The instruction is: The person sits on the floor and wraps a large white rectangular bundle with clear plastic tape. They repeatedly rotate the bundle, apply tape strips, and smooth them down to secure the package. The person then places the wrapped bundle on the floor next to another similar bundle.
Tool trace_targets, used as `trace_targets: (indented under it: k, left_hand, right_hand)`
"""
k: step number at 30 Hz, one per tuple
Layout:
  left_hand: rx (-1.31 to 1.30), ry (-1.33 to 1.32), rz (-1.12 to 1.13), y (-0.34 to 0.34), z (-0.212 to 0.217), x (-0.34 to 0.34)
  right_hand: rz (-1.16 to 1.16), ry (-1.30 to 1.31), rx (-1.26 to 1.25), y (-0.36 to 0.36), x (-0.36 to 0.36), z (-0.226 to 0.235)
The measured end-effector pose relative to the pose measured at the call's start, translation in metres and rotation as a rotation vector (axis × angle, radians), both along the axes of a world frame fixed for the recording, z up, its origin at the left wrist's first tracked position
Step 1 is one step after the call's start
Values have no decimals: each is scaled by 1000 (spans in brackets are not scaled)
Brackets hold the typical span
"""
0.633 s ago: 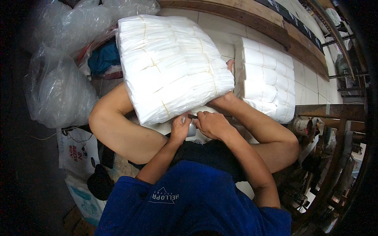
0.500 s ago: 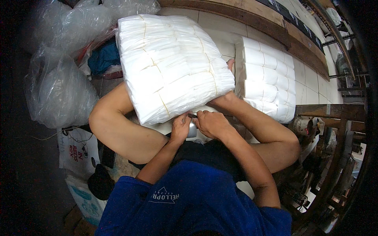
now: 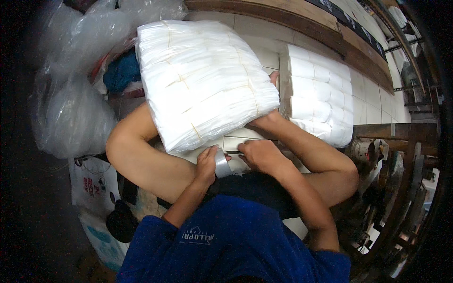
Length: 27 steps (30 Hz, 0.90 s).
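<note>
My left hand is closed on a silvery-grey curved band that looks like a roll of tape, held over my lap. Just to its right, my right hand is closed, with a short dark thin object showing at its fingertips. Most of that object is hidden, and its kind is unclear. Beyond both hands, a large plastic-wrapped pack of white sheets or bags, tied in bundles with thin yellowish bands, leans across my legs.
A second clear-wrapped pack of white bundles stands right of my foot. Clear plastic bags are heaped at left, near teal cloth. Wooden planks lie at the back; a wooden frame stands at right.
My hands have moved apart. The left hand has shifted left and turned, bringing the grey roll into clearer view; the right hand has moved slightly right and down. The large pack has barely shifted.
</note>
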State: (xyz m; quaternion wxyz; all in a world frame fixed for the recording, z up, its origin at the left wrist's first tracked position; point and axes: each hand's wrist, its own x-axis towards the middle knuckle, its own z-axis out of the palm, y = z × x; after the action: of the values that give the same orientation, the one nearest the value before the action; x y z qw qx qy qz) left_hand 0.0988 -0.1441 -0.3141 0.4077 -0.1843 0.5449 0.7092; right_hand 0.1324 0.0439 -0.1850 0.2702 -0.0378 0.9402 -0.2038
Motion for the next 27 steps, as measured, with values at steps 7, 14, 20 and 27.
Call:
trace_targets:
  k: [7,14,20,27]
  left_hand:
    - [60,-112,169,-34,65,4]
    - [-199,458,-293,-52,114,11]
    - [-301,810,-590,-51,118,4]
    - [-244,1174,-845,-16,158,-16]
  right_hand:
    - [51,186,-179,-27,-39,-107]
    - [-15,272,-175,-36,-27,-98]
    - [-435,294,-337,24,55,60]
    - [-1619,866,-35,70,245,148]
